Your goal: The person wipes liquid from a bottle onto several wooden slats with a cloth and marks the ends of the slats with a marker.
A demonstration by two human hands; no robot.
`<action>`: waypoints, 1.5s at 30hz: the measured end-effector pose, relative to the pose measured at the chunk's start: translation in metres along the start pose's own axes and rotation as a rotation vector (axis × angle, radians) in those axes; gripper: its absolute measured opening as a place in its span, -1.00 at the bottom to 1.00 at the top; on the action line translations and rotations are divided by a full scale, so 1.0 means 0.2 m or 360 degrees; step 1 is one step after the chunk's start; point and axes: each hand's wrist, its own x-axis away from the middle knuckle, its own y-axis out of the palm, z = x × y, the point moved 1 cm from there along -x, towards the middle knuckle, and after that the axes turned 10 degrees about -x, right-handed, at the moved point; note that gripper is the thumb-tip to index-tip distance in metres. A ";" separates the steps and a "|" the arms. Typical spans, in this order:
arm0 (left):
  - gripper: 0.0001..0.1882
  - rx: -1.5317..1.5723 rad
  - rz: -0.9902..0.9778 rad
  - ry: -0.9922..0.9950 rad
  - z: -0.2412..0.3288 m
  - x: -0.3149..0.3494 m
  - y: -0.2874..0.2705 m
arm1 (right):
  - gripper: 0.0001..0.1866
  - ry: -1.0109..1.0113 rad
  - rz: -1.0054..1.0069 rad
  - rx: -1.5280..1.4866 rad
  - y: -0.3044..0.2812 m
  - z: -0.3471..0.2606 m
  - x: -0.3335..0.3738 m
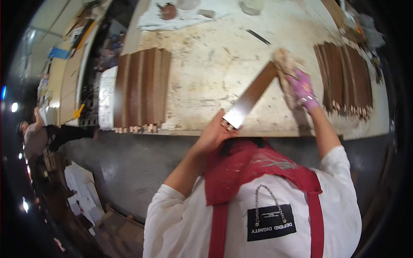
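Left hand [215,132] pinches a board [254,91] at the worktop's [200,77] near edge as gloved right hand [302,86] grips a rag [282,62], whose push could jolt it loose

The tabletop [195,99] lies before the person. On its left side is the left row of boards [143,86]; on its right side, the right row of boards [346,77]. Between these 2 rows, the slanting board [254,91] runs from the left grip [214,132], by the near edge, away to the right, its far end meeting the cloth [282,63] in the right grip [303,89]. Beyond that end, slightly left, a strip [258,37] lies on the tabletop. Farther back, a sheet [149,20] carries several items. Well apart on the left is another person [35,137]. Cartons [84,191] lie on the floor [129,165], left of the wearer.
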 end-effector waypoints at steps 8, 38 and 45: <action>-0.61 -0.0124 0.0396 0.0529 0.07 0.38 -0.03 | -0.22 0.0039 -0.0037 -0.0389 -0.04 0.50 0.00; -0.47 -0.3263 0.2028 0.0761 0.50 0.46 -0.50 | -0.28 -0.0075 -0.0113 -0.0663 -0.03 0.39 0.04; -0.53 -0.2667 0.1545 0.1228 0.63 0.24 -0.25 | -0.40 0.0450 -0.0198 -0.1192 -0.15 0.19 0.35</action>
